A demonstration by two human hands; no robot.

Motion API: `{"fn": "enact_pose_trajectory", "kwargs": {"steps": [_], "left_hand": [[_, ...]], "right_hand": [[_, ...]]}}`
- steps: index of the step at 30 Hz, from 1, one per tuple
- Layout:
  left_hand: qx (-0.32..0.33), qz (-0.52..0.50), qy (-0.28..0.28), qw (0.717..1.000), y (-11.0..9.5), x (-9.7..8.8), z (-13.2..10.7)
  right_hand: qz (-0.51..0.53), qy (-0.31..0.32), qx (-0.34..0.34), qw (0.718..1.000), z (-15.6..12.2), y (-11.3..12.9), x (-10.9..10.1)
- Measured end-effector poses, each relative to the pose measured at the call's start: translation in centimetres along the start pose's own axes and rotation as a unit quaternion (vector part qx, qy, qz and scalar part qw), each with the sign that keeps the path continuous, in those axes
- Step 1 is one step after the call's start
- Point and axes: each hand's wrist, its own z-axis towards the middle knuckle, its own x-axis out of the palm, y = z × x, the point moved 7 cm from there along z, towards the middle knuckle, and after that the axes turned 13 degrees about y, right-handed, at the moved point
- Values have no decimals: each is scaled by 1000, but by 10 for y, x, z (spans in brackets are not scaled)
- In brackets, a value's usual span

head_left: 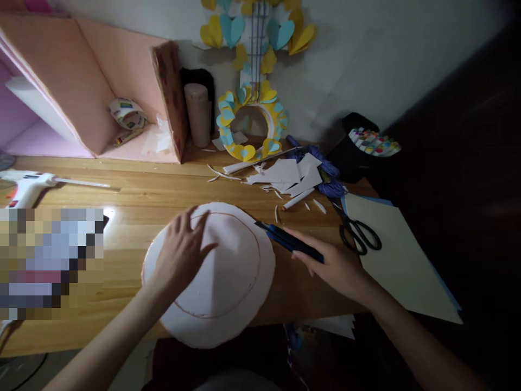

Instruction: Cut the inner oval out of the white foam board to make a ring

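Note:
A round white board [228, 255] lies flat on the wooden table, its near edge reaching past the table's front edge. A reddish-brown circle is drawn inside its rim. My left hand [181, 247] rests on the board's upper left part, fingers spread and holding nothing. In my right hand [325, 263] is a blue and black utility knife [293, 241], gripped by its handle. The knife points left, with its tip at or just above the board's right rim; I cannot tell whether it touches.
White scraps [280, 174] and blue yarn [329, 179] lie behind the board. Black scissors [360, 233] sit on paper sheets [399, 255] at right. A glue gun [30, 184] and a blurred-out device [52, 255] are at left. A heart-covered ring [222, 122] leans on the wall.

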Motion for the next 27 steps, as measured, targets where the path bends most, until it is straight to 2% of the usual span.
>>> {"fn": "enact_pose_trajectory", "kwargs": {"steps": [2,5,8,12,22,27], "left_hand": [[66,-15,19,998,-26,6,-2],[90,-16,50,995,-44,19,-2],[80,-15,71,994,-44,28,-1],[78,-19,83,993,-42,28,-2],[78,-42,59,994,-41,31,-4],[74,-44,67,994,-40,33,-1]], "right_hand": [[-24,3,-29,999,19,12,2],[-25,28,-89,995,40,25,10],[-22,39,-115,992,49,29,15],[-46,36,-113,992,50,31,17],[-91,20,-99,991,47,34,17],[-100,21,-91,991,47,43,15]]}}
